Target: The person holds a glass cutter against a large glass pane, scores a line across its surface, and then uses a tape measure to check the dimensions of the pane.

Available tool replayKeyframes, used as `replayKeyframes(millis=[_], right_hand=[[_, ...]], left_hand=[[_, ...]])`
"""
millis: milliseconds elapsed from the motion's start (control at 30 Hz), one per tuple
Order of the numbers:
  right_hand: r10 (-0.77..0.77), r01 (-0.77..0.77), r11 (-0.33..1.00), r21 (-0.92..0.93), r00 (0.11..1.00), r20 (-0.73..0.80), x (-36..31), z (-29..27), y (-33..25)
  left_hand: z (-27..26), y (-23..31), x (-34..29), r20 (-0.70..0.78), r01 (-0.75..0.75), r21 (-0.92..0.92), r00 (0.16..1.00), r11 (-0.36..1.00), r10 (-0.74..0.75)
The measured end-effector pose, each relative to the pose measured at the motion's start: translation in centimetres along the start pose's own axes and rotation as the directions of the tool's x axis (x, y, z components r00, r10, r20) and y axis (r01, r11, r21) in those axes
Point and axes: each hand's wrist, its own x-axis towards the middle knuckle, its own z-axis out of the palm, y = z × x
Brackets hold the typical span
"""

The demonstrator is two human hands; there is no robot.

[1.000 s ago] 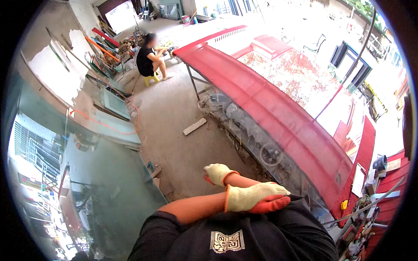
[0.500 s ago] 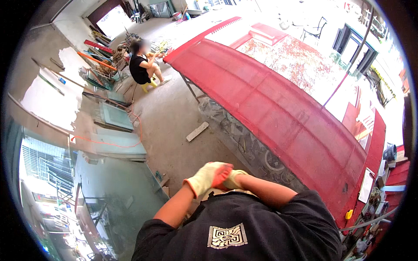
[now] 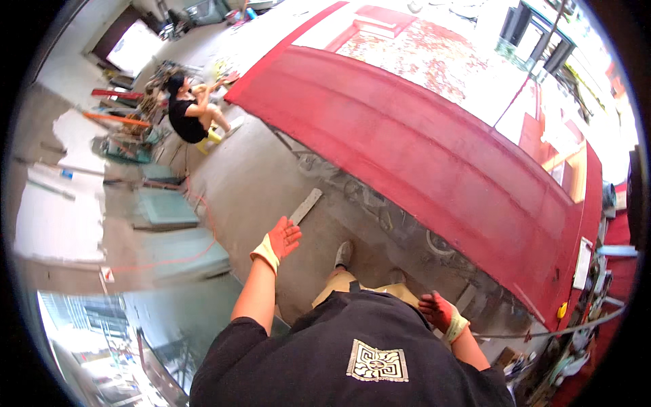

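Note:
My left hand (image 3: pixel 278 241) wears a work glove with a red palm and pale yellow cuff. It is raised over the concrete floor with the fingers apart, and nothing is in it. My right hand (image 3: pixel 439 315), gloved the same way, hangs beside my right hip, fingers extended and holding nothing. Closest to it is the near edge of a long worktable covered in red cloth (image 3: pixel 407 152), which slants across the right side. A flat grey bar (image 3: pixel 306 205) lies on the floor just beyond my left hand.
Large glass sheets (image 3: pixel 178 254) lie at the left. Beyond them a person (image 3: pixel 192 114) in black sits on a yellow stool (image 3: pixel 209 140). An orange cord (image 3: pixel 211 227) trails over the glass. A yellow tape measure (image 3: pixel 561 310) is at the table's right end. Clutter sits under the table.
My hands were together in front of my chest; now they are apart, the left moved outward to the left and the right down to my right side. The view has shifted, showing my legs.

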Motion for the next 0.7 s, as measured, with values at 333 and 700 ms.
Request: replayKeyframes(millis=[333, 700], right_hand=[[-0.568, 0.702, 0.696, 0.149, 0.666, -0.483, 7.3, 5.9, 6.4], [-0.524, 0.697, 0.074, 0.713, 0.635, -0.567, 13.3, 4.6, 3.2]], left_hand=[[-3.8, 12.2, 23.0, 0.206, -0.014, -0.528, 0.968, 0.849, 0.144], [-4.3, 12.3, 27.9, 0.427, -0.117, -0.507, 0.826, 0.854, 0.367]])
